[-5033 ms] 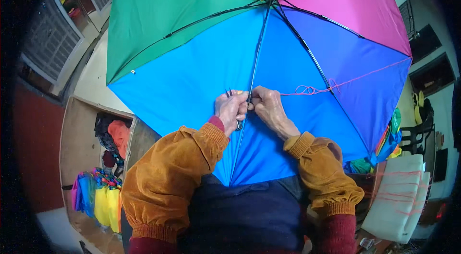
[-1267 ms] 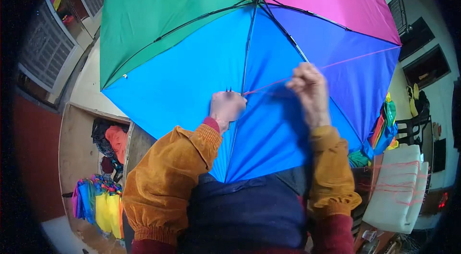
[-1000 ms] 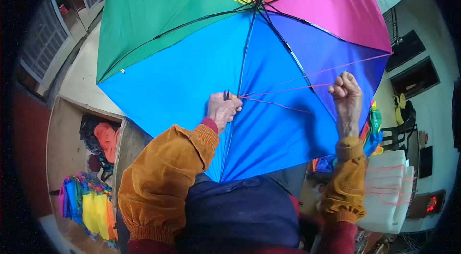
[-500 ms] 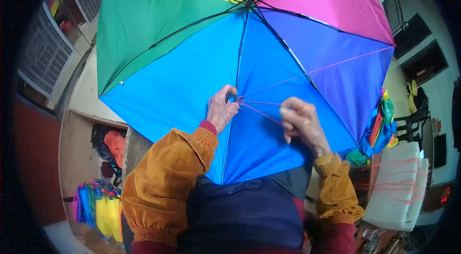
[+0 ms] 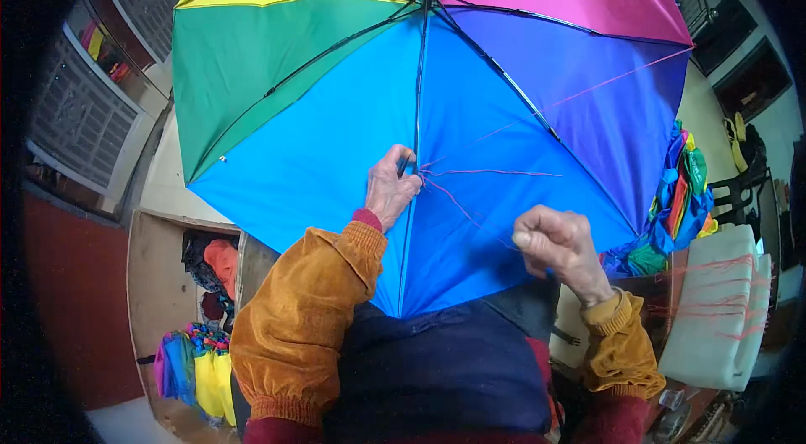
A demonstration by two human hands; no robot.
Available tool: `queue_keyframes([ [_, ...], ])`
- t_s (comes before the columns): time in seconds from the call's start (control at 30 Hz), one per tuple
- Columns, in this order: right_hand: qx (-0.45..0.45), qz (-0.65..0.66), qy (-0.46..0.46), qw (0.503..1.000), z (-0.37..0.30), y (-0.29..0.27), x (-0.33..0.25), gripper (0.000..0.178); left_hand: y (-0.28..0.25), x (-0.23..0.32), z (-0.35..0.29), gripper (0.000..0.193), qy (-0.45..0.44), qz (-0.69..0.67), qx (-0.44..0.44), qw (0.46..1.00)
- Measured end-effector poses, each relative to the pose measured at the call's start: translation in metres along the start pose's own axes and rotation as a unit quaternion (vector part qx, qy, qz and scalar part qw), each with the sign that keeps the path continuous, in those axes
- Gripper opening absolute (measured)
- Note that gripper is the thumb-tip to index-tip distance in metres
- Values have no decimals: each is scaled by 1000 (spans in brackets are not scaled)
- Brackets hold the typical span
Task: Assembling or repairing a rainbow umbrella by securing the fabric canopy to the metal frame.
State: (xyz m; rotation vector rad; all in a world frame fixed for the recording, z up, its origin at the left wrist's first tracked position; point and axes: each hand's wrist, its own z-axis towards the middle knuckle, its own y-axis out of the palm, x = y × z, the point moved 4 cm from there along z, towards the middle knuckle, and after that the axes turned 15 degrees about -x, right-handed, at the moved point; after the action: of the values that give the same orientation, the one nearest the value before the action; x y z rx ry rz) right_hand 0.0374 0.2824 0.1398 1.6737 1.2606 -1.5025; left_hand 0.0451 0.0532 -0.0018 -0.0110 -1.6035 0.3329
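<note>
An opened rainbow umbrella [image 5: 336, 117] lies inside-up before me, its black ribs meeting at the hub at the top. My left hand [image 5: 392, 186] is closed round a rib [image 5: 419, 91] midway along the blue part of the canopy, and pinches pink thread there. Loose pink thread [image 5: 495, 173] fans out from those fingers to the right. One strand runs up toward the canopy's right corner, another down toward my right hand [image 5: 558, 247]. That hand is closed with thumb and fingers pressed together over the blue cloth; the strand thins out near its fingertips.
Folded rainbow umbrellas [image 5: 214, 373] sit at lower left by a wooden compartment [image 5: 159, 276] holding dark and coral cloth. More folded umbrellas [image 5: 676, 192] lie at the right. Beside them, a white foam block [image 5: 709, 310] carries several pink threads. A black chair [image 5: 735, 201] stands behind.
My right hand has moved down and to the right, away from my left, drawing one strand with it. Another strand now lies loose on the cloth. My left hand keeps its hold.
</note>
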Motion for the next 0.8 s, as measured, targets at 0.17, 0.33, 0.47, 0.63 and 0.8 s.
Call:
queue_keyframes([
  [0.17,-17,-120,-17,993,0,7,-2,15,1,3,2,17,22,21,-40,999],
  [0.33,-57,-193,-123,972,-1,24,-3,15,3,22,6,18,165,243,-50,955],
  [0.47,-120,-163,-133,970,5,36,4,14,11,23,16,12,161,400,-100,897],
  [0.63,-153,-167,-128,966,27,39,20,16,11,43,26,11,200,375,-67,903],
  [0.8,-157,-225,-128,953,40,43,38,19,1,108,44,19,178,27,9,984],
])
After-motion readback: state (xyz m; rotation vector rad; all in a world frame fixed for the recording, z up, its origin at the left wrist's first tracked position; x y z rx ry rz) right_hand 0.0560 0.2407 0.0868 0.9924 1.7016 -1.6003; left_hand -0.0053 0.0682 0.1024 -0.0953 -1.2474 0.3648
